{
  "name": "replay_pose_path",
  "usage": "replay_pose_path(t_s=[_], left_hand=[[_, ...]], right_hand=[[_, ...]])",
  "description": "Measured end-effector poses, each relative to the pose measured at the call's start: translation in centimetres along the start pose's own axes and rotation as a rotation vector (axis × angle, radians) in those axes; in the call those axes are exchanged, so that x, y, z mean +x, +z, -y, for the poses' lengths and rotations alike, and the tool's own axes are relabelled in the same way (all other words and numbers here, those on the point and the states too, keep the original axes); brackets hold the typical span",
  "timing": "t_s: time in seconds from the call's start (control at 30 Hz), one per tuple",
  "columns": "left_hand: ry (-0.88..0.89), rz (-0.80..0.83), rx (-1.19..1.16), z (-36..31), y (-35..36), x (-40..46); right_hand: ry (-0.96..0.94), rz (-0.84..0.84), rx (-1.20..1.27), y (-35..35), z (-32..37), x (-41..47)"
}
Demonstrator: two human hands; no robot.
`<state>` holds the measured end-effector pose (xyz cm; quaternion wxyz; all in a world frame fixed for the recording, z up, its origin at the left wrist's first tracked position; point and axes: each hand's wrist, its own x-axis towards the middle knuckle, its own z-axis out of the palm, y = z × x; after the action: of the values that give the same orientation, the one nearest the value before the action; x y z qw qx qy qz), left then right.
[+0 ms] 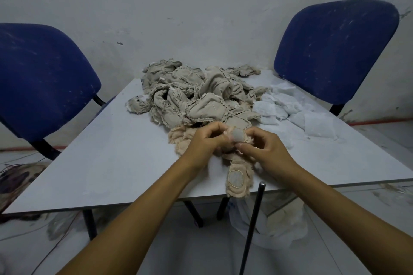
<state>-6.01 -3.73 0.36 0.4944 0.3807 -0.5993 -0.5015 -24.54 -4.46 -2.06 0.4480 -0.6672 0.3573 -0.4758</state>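
A limp, unstuffed beige plush toy skin [238, 177] lies at the near edge of the grey table [107, 163]. One limb with a grey oval pad hangs over that edge. My left hand [206, 140] and my right hand [264, 146] meet over the skin's upper part. Both grip it with curled fingers around another limb end with a round grey pad [238, 135]. Behind them sits a heap of similar grey-beige toy skins [194, 94]. Lumps of white stuffing [295, 109] lie to the right of the heap.
Two blue padded chairs stand at the table, one at the left [42, 82] and one at the back right [335, 51], against a white wall. A thin dark rod [252, 227] leans up at the table's near edge. A white bag [268, 223] sits on the floor under the table.
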Motion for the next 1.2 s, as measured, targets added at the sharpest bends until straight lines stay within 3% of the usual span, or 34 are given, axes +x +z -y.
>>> replay_pose_path(t_s=[0.37, 0.5, 0.57, 0.63, 0.73, 0.87, 1.03, 1.13, 1.2], left_hand=[[0.079, -0.086, 0.409, 1.0, 0.1, -0.2], [0.4, -0.251, 0.716, 1.2, 1.0, -1.5], [0.547, -0.058, 0.891, 1.2, 1.3, -2.3], [0.577, 0.153, 1.138, 1.8, 1.3, -2.4], [0.502, 0.088, 1.352, 2.3, 1.0, -1.7], [0.393, -0.066, 1.288, 2.4, 0.7, -1.4], [0.403, -0.063, 1.296, 2.7, 0.5, -1.3], [0.305, -0.054, 1.16, 2.9, 0.4, -1.0], [0.22, -0.096, 0.93, 2.6, 0.7, -0.9]], right_hand=[[0.031, -0.136, -0.354, 0.6, -1.1, 0.4], [0.023, -0.259, -0.426, 0.7, -1.4, 0.7], [0.058, -0.309, -0.366, 0.7, -1.5, 0.9], [0.075, -0.322, -0.35, 0.8, -1.4, 1.0], [0.079, -0.306, -0.392, 0.7, -1.2, 0.9], [0.034, -0.26, -0.358, 1.1, -0.9, 0.6], [-0.049, -0.279, -0.281, 0.9, -0.4, 0.3], [-0.052, -0.164, -0.173, 0.8, 0.0, 0.0], [-0.05, -0.099, -0.117, 0.9, 0.3, -0.1]])
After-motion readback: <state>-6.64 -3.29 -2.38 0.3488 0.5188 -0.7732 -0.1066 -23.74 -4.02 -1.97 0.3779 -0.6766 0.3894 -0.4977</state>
